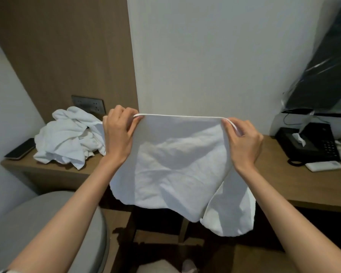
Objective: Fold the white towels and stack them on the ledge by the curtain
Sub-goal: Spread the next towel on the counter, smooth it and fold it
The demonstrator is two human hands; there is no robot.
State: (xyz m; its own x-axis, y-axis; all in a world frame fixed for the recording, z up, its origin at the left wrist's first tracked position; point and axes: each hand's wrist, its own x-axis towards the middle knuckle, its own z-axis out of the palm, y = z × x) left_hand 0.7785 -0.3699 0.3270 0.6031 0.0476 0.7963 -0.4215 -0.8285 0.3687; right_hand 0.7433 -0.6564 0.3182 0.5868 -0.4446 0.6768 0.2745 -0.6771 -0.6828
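Observation:
A white towel point(177, 164) hangs stretched in the air over the wooden desk point(295, 186). My left hand point(120, 133) pinches its upper left corner. My right hand point(242, 140) pinches the upper right corner, so the top hem runs taut between them. The lower part droops past the desk's front edge, with a second layer showing at the lower right. A crumpled heap of white towels point(71, 136) lies on the desk to the left, beside my left hand.
A dark phone point(20, 149) lies at the desk's far left. A black desk telephone point(311, 144) and a white remote point(323, 166) sit at the right, below a plastic-wrapped dark screen point(327, 71). A grey chair point(47, 229) stands at the lower left. A wall socket panel point(89, 105) sits behind the heap.

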